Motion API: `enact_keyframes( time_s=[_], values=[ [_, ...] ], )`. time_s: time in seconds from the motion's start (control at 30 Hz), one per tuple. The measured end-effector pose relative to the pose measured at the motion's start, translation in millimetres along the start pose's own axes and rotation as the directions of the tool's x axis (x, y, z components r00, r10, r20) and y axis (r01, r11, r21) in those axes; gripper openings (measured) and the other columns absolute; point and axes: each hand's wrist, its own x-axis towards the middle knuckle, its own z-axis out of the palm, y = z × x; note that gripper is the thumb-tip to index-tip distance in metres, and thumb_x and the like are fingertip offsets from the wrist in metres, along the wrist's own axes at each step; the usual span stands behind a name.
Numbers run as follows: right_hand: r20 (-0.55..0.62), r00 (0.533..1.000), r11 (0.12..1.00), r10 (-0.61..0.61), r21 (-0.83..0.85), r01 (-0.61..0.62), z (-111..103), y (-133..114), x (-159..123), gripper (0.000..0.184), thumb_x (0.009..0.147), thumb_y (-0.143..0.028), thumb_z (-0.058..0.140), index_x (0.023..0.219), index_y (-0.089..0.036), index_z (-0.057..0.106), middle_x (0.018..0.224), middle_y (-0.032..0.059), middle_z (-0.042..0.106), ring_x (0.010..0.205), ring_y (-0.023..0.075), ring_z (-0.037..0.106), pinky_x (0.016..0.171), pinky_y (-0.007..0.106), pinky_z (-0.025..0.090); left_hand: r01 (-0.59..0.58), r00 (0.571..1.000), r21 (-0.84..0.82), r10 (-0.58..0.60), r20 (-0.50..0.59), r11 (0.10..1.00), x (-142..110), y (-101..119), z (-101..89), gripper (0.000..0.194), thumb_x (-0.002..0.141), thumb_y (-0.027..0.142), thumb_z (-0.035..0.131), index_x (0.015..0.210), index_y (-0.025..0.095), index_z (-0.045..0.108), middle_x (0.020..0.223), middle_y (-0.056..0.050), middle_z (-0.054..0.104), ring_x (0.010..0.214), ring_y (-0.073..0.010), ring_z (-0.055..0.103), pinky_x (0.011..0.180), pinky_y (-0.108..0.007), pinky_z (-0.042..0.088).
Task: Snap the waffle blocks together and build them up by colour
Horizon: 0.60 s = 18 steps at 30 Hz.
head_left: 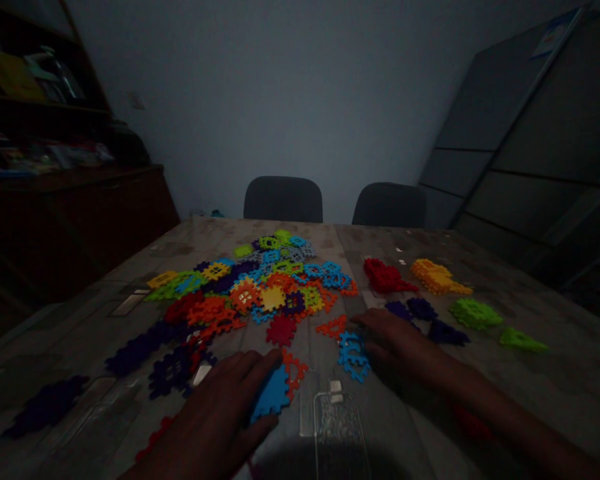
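My left hand (223, 403) is closed on a blue interlocking tile (273, 395), the thumb at its near edge and the fingers over its far side. An orange tile (295, 372) with an open pattern lies right behind that piece. Palm down, my right hand (387, 333) has its fingers stretched out and apart over the table. Its fingertips come close to an orange triangular tile (333, 326); contact is unclear. Beside these fingers is a light-blue openwork tile (353, 357). A crimson square tile (281, 330) lies between the hands.
A mixed heap of toothed tiles (273, 299) spreads over the table's left and middle. On the right are red (384, 275), yellow (435, 275), purple (447, 331) and green pieces (474, 313). Two dark chairs (283, 199) stand behind the table (325, 233). The room is dim.
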Motion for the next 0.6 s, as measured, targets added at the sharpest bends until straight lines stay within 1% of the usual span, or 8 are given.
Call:
enact_keyframes(
  time_s=[0.07,0.13,0.2,0.27,0.33,0.47,0.53,0.6],
  values=[
    [0.027,0.989,0.988,0.147,-0.044,-0.146,5,-9,-1,0.055,0.089,-0.031,0.067,0.140,-0.016,0.057,0.131,0.0183,0.064,0.117,0.0327,0.061,0.100,0.045,0.047,0.006,1.000,0.024,-0.006,0.009,1.000,0,2,-2.0,0.066,0.085,0.031,0.068,0.147,0.032,0.047,0.134,-0.009,0.064,0.117,-0.0343,0.062,0.098,-0.051,0.052],
    [0.058,0.971,0.970,0.234,-0.085,-0.228,11,-21,0,0.067,0.087,-0.044,0.069,0.144,-0.014,0.053,0.131,0.0214,0.062,0.116,0.0377,0.059,0.098,0.050,0.047,0.005,1.000,0.041,-0.005,0.004,0.999,1,3,-1.7,0.067,0.084,0.032,0.069,0.147,0.031,0.048,0.134,-0.009,0.064,0.117,-0.0347,0.062,0.098,-0.051,0.053],
    [0.043,0.955,0.949,0.293,-0.132,-0.285,15,-33,2,0.072,0.085,-0.049,0.069,0.145,-0.014,0.052,0.131,0.0219,0.060,0.117,0.0403,0.058,0.096,0.053,0.046,-0.001,1.000,0.051,0.002,-0.012,0.999,0,2,1.0,0.067,0.083,0.032,0.069,0.147,0.032,0.048,0.133,-0.009,0.065,0.117,-0.0341,0.063,0.097,-0.050,0.054],
    [0.017,0.942,0.929,0.336,-0.171,-0.328,19,-42,4,0.072,0.086,-0.050,0.069,0.145,-0.013,0.052,0.130,0.0225,0.060,0.117,0.0415,0.057,0.096,0.054,0.045,-0.007,1.000,0.061,0.008,-0.020,0.998,0,0,4.0,0.066,0.084,0.032,0.069,0.147,0.032,0.049,0.133,-0.008,0.065,0.116,-0.0335,0.063,0.096,-0.050,0.054],
    [-0.002,0.936,0.919,0.353,-0.189,-0.347,22,-49,6,0.071,0.086,-0.047,0.068,0.146,-0.012,0.051,0.130,0.0230,0.060,0.117,0.0418,0.057,0.098,0.055,0.043,-0.017,1.000,0.067,0.018,-0.017,0.998,-1,-1,5.4,0.065,0.085,0.032,0.068,0.147,0.032,0.049,0.133,-0.009,0.065,0.115,-0.0328,0.064,0.095,-0.049,0.055],
    [0.002,0.942,0.923,0.335,-0.200,-0.328,25,-51,7,0.066,0.086,-0.033,0.064,0.147,-0.011,0.050,0.129,0.0228,0.060,0.119,0.0411,0.057,0.100,0.055,0.042,-0.023,0.999,0.069,0.024,-0.022,0.997,-1,2,2.3,0.060,0.087,0.030,0.066,0.145,0.030,0.052,0.129,-0.009,0.067,0.112,-0.0311,0.066,0.094,-0.045,0.056],
    [0.013,0.954,0.940,0.301,-0.175,-0.294,24,-45,4,0.066,0.084,-0.028,0.063,0.147,-0.012,0.050,0.129,0.0206,0.061,0.119,0.0377,0.058,0.100,0.052,0.043,-0.024,0.999,0.062,0.027,-0.041,0.998,-2,2,0.2,0.060,0.086,0.029,0.066,0.144,0.030,0.053,0.129,-0.009,0.067,0.112,-0.0311,0.066,0.094,-0.044,0.056],
    [-0.008,0.972,0.966,0.234,-0.109,-0.233,19,-30,-2,0.070,0.082,-0.026,0.063,0.149,-0.013,0.047,0.135,0.0193,0.059,0.124,0.0346,0.056,0.105,0.049,0.042,-0.029,0.998,0.051,0.032,-0.061,0.998,-2,0,-1.2,0.061,0.085,0.030,0.066,0.145,0.030,0.052,0.130,-0.009,0.067,0.113,-0.0313,0.066,0.094,-0.044,0.056]
  ],
)
